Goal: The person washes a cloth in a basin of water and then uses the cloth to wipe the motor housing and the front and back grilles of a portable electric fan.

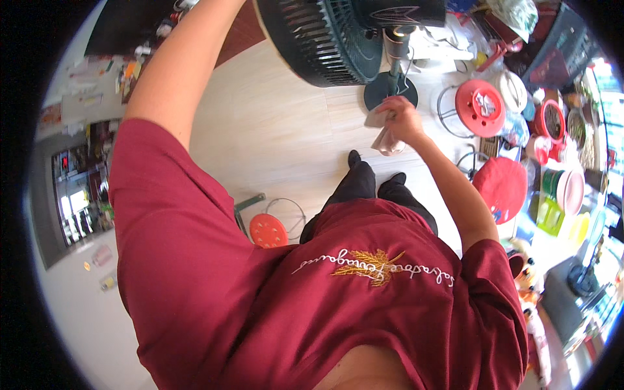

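Note:
My right hand (405, 122) is closed around a pale beige cloth (388, 142), which hangs in folds below the fingers. Just beyond it stands a dark pedestal fan; its round base (374, 95) and upright pole (394, 64) show close to the hand. The fan's black slatted cage (322, 42) fills the top middle, tilted on its side, with the motor housing (404, 12) to its right. My left arm (185, 71) reaches up past the top edge beside the cage, so the left hand is out of sight.
Red round stools (480, 107) stand on the right, another red stool (268, 230) at lower left. A red cushioned seat (500, 188) is near my right forearm. Tubs, bags and a green basket (550, 216) crowd the right side. Pale floor (273, 130) lies around my feet.

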Tool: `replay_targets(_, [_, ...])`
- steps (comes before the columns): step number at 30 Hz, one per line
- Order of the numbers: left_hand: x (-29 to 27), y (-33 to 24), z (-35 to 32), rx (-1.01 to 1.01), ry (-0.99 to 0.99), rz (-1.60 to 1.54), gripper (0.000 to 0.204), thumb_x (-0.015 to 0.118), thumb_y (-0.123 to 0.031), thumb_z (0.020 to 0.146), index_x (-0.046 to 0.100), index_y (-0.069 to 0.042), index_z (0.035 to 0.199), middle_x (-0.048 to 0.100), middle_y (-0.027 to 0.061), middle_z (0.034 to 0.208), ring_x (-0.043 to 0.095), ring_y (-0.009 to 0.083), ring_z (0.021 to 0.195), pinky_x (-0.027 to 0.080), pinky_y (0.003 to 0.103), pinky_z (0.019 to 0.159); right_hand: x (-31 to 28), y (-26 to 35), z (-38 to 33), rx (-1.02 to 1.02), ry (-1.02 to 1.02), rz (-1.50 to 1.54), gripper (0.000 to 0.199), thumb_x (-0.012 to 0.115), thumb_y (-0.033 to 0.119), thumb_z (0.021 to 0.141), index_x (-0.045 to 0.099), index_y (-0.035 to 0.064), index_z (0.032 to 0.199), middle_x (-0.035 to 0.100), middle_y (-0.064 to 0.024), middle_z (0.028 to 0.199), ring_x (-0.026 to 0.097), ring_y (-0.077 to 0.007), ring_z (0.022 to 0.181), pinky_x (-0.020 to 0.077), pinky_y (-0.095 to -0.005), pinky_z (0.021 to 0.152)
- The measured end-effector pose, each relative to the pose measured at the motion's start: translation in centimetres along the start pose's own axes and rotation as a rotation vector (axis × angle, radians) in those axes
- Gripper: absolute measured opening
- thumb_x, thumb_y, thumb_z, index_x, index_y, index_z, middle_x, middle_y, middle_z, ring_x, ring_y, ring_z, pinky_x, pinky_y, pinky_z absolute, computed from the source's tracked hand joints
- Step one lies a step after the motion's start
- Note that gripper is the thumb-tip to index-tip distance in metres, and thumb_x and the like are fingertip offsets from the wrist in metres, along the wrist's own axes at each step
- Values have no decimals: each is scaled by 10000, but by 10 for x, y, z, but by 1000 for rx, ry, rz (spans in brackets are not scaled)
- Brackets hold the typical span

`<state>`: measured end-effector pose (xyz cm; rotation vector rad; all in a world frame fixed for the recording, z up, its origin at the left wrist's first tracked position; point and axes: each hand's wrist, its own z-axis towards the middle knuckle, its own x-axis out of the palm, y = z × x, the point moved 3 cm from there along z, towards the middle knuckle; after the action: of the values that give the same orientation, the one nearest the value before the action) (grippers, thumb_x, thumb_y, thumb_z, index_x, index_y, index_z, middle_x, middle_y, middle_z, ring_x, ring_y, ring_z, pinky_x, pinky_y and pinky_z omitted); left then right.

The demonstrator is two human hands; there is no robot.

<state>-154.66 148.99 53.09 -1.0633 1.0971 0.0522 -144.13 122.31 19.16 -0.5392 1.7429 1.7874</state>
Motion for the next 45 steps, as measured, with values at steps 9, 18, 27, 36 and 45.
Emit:
replay_targets(9, [-6, 44, 40, 327, -150, 179, 677, 558, -509, 907, 471, -29, 1376, 400, 232, 1445, 287, 312, 1399, 203, 365, 1145, 5, 70, -32, 618, -911, 2083, 385, 517, 183, 862, 483, 76, 1231, 590, -129, 1142, 613, -298, 1037, 533, -469, 872])
replay_targets(18, [1, 17, -10, 752, 11, 404, 714, 647, -471, 857, 467, 34, 1328, 424, 224, 1412, 377, 342, 1341, 246, 407, 1132, -4, 250, 28, -281, -1465, 486, 558, 699, 51, 779, 473, 89, 1288, 517, -110, 1285, 501, -248, 1183, 410, -397, 1009])
replay_targets(27, [-3, 14, -22, 747, -33, 314, 648, 676, -500, 820, 565, -112, 1327, 425, 171, 1462, 385, 267, 1370, 270, 357, 1123, 97, 165, 40, -95, -1418, -93, 403, 703, 50, 658, 653, 218, 1021, 562, -61, 1221, 532, -282, 1121, 441, -430, 958])
replay_targets(36, [-24, 43, -38, 371, -285, -617, 650, 500, -333, 979, 244, -24, 1490, 264, 183, 1531, 277, 295, 1404, 201, 416, 1150, 31, 172, -11, 164, -1410, 888, 570, 543, -5, 778, 446, 1, 1339, 540, -95, 1256, 545, -192, 1138, 433, -306, 979])
replay_targets(45, [57, 52, -94, 286, -113, -1216, 498, 497, -257, 998, 334, -37, 1413, 466, 83, 1350, 458, 169, 1235, 394, 317, 1022, -119, 320, 100, -260, -1113, -169, 536, 692, 73, 656, 618, 154, 1181, 543, -103, 1219, 552, -346, 1036, 480, -395, 894])
